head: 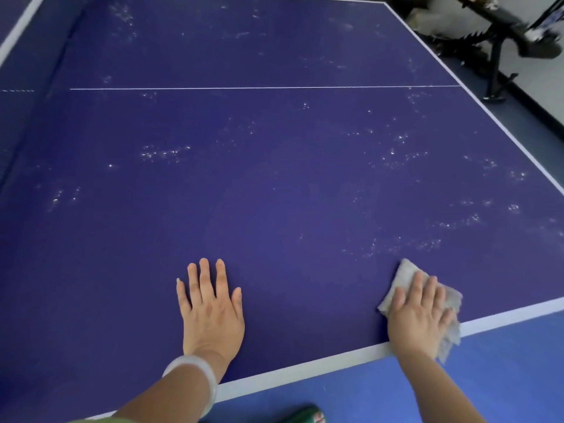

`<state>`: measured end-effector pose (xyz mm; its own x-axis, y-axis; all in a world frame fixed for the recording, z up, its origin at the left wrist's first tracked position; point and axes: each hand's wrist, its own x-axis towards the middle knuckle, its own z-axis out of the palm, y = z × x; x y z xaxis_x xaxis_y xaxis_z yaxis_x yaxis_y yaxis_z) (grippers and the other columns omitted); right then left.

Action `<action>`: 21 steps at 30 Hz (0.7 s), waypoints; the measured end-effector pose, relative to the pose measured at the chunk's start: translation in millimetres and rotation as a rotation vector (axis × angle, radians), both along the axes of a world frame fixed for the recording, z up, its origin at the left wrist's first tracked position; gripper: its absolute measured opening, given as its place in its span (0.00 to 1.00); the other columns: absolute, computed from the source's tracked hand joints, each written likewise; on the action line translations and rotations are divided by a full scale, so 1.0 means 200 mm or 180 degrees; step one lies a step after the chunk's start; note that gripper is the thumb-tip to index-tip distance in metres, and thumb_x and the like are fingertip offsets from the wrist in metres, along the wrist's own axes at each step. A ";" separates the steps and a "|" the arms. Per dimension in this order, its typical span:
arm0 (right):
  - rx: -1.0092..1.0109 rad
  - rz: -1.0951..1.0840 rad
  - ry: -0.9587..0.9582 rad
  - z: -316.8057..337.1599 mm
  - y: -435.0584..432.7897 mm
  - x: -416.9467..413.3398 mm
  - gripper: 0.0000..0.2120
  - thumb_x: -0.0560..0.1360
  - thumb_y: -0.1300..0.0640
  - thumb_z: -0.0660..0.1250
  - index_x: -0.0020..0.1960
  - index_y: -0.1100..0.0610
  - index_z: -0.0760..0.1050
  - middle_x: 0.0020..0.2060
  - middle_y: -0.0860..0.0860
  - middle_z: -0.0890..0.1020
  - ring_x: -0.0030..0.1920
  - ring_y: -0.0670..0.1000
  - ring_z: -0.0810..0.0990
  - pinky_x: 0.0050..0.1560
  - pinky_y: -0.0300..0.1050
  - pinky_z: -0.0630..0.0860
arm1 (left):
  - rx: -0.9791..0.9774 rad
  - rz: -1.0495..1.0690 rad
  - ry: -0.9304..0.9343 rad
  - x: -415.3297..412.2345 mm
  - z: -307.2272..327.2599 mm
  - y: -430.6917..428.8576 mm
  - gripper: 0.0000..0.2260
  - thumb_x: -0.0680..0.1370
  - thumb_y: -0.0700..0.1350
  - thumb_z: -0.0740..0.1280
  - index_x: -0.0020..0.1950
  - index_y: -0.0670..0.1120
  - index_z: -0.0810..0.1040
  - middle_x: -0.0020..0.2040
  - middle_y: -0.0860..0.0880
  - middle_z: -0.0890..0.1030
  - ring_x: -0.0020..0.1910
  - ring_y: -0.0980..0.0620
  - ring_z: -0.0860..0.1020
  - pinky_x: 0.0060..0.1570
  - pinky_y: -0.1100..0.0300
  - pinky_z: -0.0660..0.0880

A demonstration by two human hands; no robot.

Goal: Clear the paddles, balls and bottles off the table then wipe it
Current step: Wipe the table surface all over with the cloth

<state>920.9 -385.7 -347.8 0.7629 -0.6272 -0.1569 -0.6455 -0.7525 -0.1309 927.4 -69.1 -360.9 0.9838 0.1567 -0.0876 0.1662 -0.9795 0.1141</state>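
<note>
A dark blue table-tennis table (274,184) with white border lines fills the view; white specks and smudges are scattered over its surface. My left hand (210,312) lies flat on the table near the front edge, fingers spread, holding nothing. My right hand (419,315) presses a crumpled grey-white cloth (406,274) flat onto the table at the front edge; part of the cloth hangs over the white border. No paddles, balls or bottles are in view.
The net's shadowed band (36,111) runs along the left side. Beyond the table's right edge stands a black metal stand or machine (500,50) on the floor. Lighter blue floor (457,392) lies below the front edge, with a green shoe (305,415).
</note>
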 end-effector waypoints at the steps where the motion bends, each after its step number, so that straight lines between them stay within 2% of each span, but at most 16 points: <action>1: -0.0036 -0.0020 -0.0062 0.00 0.09 0.00 0.29 0.82 0.43 0.39 0.80 0.53 0.47 0.80 0.54 0.49 0.79 0.55 0.45 0.76 0.61 0.43 | -0.0012 0.0005 -0.0006 0.00 0.00 0.00 0.29 0.81 0.55 0.43 0.77 0.41 0.62 0.75 0.37 0.64 0.76 0.37 0.58 0.73 0.37 0.54; 3: -0.0237 0.0521 -0.0223 -0.02 0.32 -0.01 0.31 0.81 0.43 0.37 0.79 0.56 0.53 0.78 0.57 0.54 0.78 0.58 0.52 0.76 0.62 0.46 | -0.0020 0.0012 -0.0004 0.00 0.00 0.00 0.30 0.81 0.55 0.43 0.77 0.41 0.62 0.75 0.37 0.64 0.76 0.37 0.59 0.73 0.37 0.55; 6: -0.0353 0.2284 -0.0254 -0.04 0.63 0.02 0.29 0.80 0.46 0.44 0.77 0.56 0.61 0.76 0.56 0.61 0.77 0.57 0.59 0.74 0.60 0.52 | -0.0045 0.0026 -0.0030 0.00 0.01 0.00 0.29 0.80 0.55 0.44 0.76 0.41 0.63 0.75 0.37 0.64 0.76 0.37 0.59 0.73 0.37 0.55; 8: -0.0345 0.3254 -0.0230 -0.03 0.62 0.11 0.27 0.82 0.46 0.46 0.78 0.55 0.60 0.77 0.54 0.60 0.77 0.56 0.58 0.72 0.59 0.53 | -0.0038 0.0039 -0.0025 0.00 0.01 0.00 0.29 0.80 0.55 0.44 0.76 0.41 0.63 0.75 0.37 0.64 0.76 0.37 0.59 0.73 0.37 0.55; 10: -0.0667 0.3568 -0.0158 -0.03 0.45 0.25 0.28 0.81 0.47 0.44 0.78 0.55 0.59 0.77 0.54 0.61 0.77 0.55 0.59 0.72 0.58 0.54 | -0.0006 0.0045 0.0015 0.01 0.02 -0.01 0.29 0.81 0.55 0.43 0.77 0.42 0.62 0.76 0.37 0.63 0.76 0.37 0.58 0.73 0.37 0.55; 11: -0.0810 0.3333 -0.0095 -0.03 0.33 0.31 0.28 0.81 0.47 0.43 0.78 0.55 0.56 0.77 0.54 0.60 0.77 0.54 0.57 0.73 0.58 0.54 | 0.0008 0.0050 0.0030 0.01 0.01 -0.01 0.29 0.81 0.55 0.43 0.77 0.42 0.61 0.76 0.38 0.63 0.77 0.38 0.58 0.74 0.37 0.55; 12: -0.0746 0.2740 0.0043 -0.03 0.20 0.36 0.27 0.82 0.47 0.41 0.79 0.54 0.52 0.79 0.53 0.56 0.78 0.53 0.53 0.75 0.57 0.51 | 0.0023 0.0052 0.0046 0.00 0.01 0.00 0.29 0.81 0.55 0.43 0.77 0.42 0.60 0.76 0.38 0.62 0.77 0.38 0.57 0.74 0.38 0.55; 14: -0.0258 0.1172 0.0034 0.00 -0.01 0.37 0.27 0.83 0.46 0.41 0.80 0.52 0.46 0.80 0.51 0.47 0.79 0.51 0.45 0.77 0.57 0.44 | 0.0044 0.0046 0.0071 0.00 0.01 0.00 0.29 0.81 0.55 0.43 0.77 0.43 0.60 0.76 0.38 0.63 0.77 0.38 0.57 0.74 0.38 0.55; 16: 0.0001 0.0289 -0.0053 0.00 -0.05 0.30 0.29 0.82 0.44 0.41 0.80 0.53 0.45 0.80 0.52 0.46 0.79 0.53 0.42 0.76 0.59 0.41 | 0.0029 0.0036 0.0085 0.00 0.01 0.00 0.29 0.81 0.55 0.44 0.77 0.42 0.61 0.76 0.38 0.64 0.77 0.38 0.58 0.73 0.37 0.56; 18: -0.0052 0.0190 -0.0114 -0.02 0.09 0.23 0.30 0.81 0.43 0.37 0.80 0.53 0.43 0.79 0.53 0.45 0.79 0.55 0.42 0.76 0.60 0.40 | 0.0008 0.0033 0.0071 0.01 0.01 0.00 0.29 0.81 0.55 0.44 0.77 0.42 0.62 0.75 0.38 0.64 0.76 0.37 0.59 0.73 0.37 0.57; 21: -0.0203 0.1083 -0.0169 -0.04 0.46 0.20 0.30 0.81 0.42 0.32 0.79 0.53 0.42 0.79 0.54 0.45 0.79 0.55 0.43 0.77 0.59 0.39 | 0.0014 0.0024 0.0085 0.01 0.02 0.00 0.28 0.81 0.55 0.45 0.76 0.41 0.63 0.75 0.37 0.64 0.76 0.37 0.59 0.72 0.36 0.58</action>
<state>960.5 -293.7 -356.6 0.9360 -0.3429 -0.0801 -0.3499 -0.9311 -0.1032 929.0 -68.9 -357.8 0.9798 0.1647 -0.1132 0.1766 -0.9786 0.1053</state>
